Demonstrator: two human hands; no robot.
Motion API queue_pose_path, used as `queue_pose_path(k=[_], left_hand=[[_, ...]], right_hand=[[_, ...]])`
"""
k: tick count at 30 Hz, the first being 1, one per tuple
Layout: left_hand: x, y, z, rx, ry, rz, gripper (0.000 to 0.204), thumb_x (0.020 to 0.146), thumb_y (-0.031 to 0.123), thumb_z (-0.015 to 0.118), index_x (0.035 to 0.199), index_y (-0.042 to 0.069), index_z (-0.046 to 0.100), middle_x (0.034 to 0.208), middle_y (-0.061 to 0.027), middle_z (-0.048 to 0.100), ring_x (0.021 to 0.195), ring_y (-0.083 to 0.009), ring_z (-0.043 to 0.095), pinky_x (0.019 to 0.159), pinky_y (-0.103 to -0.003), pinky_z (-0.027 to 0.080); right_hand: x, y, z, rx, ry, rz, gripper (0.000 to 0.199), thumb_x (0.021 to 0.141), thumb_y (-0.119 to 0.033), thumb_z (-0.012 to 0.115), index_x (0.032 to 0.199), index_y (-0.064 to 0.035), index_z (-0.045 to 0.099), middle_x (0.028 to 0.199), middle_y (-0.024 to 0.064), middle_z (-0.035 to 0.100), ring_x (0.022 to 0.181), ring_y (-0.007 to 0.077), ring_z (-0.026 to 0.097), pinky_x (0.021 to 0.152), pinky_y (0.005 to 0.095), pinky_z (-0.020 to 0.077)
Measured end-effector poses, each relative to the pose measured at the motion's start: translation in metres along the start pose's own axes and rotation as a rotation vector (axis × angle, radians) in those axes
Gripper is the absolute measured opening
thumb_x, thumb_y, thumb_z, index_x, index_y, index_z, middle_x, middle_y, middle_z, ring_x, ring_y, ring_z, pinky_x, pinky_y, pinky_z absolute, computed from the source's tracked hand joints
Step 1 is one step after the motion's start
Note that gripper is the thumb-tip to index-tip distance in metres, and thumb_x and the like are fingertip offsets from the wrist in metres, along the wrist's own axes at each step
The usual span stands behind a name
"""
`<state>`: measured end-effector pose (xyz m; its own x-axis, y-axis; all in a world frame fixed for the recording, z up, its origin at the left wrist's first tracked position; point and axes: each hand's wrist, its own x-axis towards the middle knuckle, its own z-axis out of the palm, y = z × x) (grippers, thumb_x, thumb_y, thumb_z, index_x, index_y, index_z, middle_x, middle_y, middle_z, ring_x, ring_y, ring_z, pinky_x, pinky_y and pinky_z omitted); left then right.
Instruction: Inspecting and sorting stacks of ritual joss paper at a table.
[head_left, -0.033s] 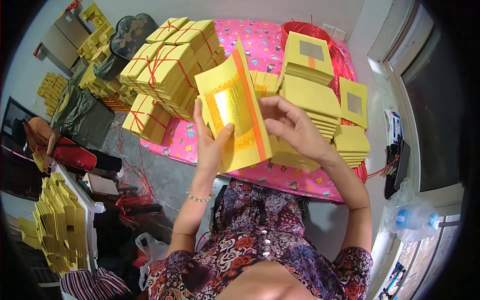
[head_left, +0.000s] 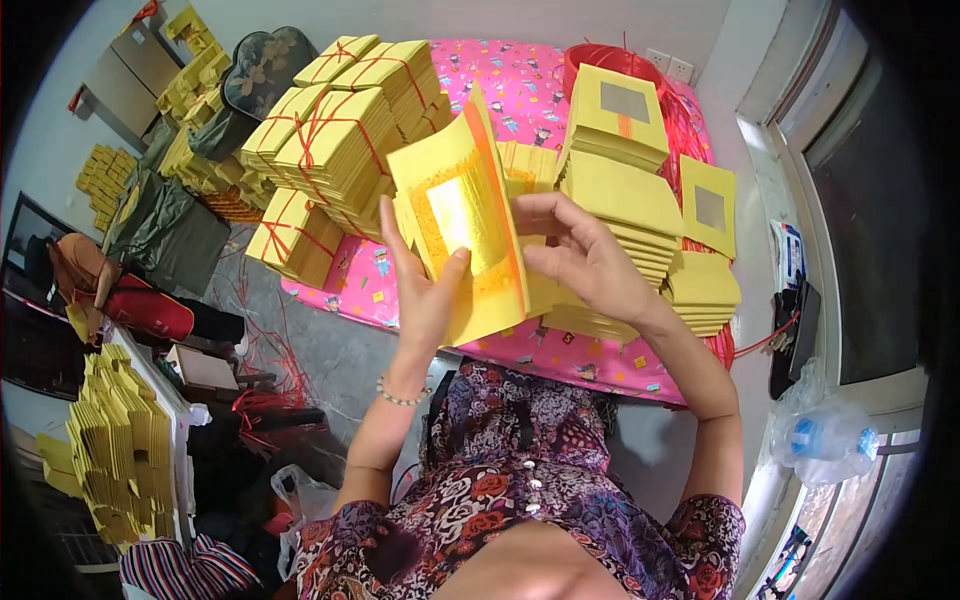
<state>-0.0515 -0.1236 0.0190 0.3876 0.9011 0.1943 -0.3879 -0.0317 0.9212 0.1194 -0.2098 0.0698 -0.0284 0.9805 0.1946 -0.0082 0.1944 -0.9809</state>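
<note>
A small sheaf of yellow joss paper (head_left: 462, 235), with a gold foil rectangle, orange speckled border and an orange stripe along its right edge, is held tilted in front of me. My left hand (head_left: 420, 275) grips it from the left, thumb pressed on the front face and fingers behind. At the sheaf's right edge is my right hand (head_left: 580, 250), its bent fingers and thumb apart, with the tips at the paper's edge. How many sheets are in the sheaf is hidden.
A pink patterned cover (head_left: 490, 65) lies under red-tied yellow paper bundles (head_left: 335, 140) on the left and loose paper stacks (head_left: 620, 195) on the right. Behind those stands a red basket (head_left: 615, 55). Another person (head_left: 120, 290) works at far left beside stacked yellow paper (head_left: 120, 440).
The sheaf's right edge has shifted slightly left and curves more. My right hand has moved a little left with it, while my left hand keeps its grip.
</note>
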Motion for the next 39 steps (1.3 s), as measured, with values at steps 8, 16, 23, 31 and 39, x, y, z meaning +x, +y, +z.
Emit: queue_pose_path(k=[8, 16, 23, 31, 39], left_hand=[[0.0, 0.008, 0.004, 0.3, -0.15, 0.199, 0.042, 0.092, 0.006, 0.056, 0.134, 0.001, 0.049, 0.13, -0.0105, 0.05, 0.124, -0.0191, 0.044, 0.105, -0.032, 0.034], [0.001, 0.007, 0.008, 0.163, -0.141, 0.052, 0.043, 0.088, 0.014, 0.068, 0.128, 0.004, 0.055, 0.121, -0.0061, 0.057, 0.112, -0.0141, 0.052, 0.097, -0.029, 0.042], [0.0, 0.006, 0.009, 0.119, -0.158, 0.05, 0.046, 0.086, 0.014, 0.071, 0.128, 0.004, 0.054, 0.121, -0.0057, 0.058, 0.111, -0.014, 0.054, 0.094, -0.029, 0.045], [0.0, 0.003, 0.007, 0.154, -0.169, 0.057, 0.046, 0.085, 0.014, 0.072, 0.127, 0.004, 0.054, 0.121, -0.0057, 0.058, 0.109, -0.0138, 0.055, 0.091, -0.028, 0.047], [-0.004, 0.001, 0.001, 0.215, -0.075, -0.008, 0.01, 0.087, 0.008, 0.067, 0.096, 0.003, 0.067, 0.088, 0.0009, 0.062, 0.081, -0.0055, 0.056, 0.073, -0.02, 0.045]], right_hand=[[-0.002, 0.021, 0.017, -0.323, 0.123, -0.118, 0.076, 0.081, -0.027, 0.075, 0.141, -0.0083, 0.033, 0.137, 0.0136, 0.037, 0.129, 0.0282, 0.04, 0.099, 0.0437, 0.044], [-0.008, 0.022, 0.019, -0.448, 0.148, -0.19, 0.08, 0.077, -0.025, 0.076, 0.143, -0.0107, 0.032, 0.136, 0.0147, 0.035, 0.126, 0.0307, 0.041, 0.098, 0.0436, 0.0449], [-0.012, 0.022, 0.018, -0.388, 0.138, -0.176, 0.082, 0.077, -0.023, 0.077, 0.143, -0.0068, 0.03, 0.136, 0.0153, 0.034, 0.128, 0.0308, 0.04, 0.1, 0.0442, 0.0446], [-0.013, 0.023, 0.018, -0.211, 0.119, -0.139, 0.082, 0.078, -0.018, 0.077, 0.143, -0.0055, 0.028, 0.136, 0.0138, 0.035, 0.132, 0.031, 0.038, 0.101, 0.0456, 0.0442], [-0.013, 0.016, 0.017, -0.135, 0.126, -0.111, 0.08, 0.081, -0.02, 0.075, 0.142, -0.0027, 0.026, 0.137, 0.0159, 0.039, 0.129, 0.0297, 0.042, 0.101, 0.0445, 0.0435]])
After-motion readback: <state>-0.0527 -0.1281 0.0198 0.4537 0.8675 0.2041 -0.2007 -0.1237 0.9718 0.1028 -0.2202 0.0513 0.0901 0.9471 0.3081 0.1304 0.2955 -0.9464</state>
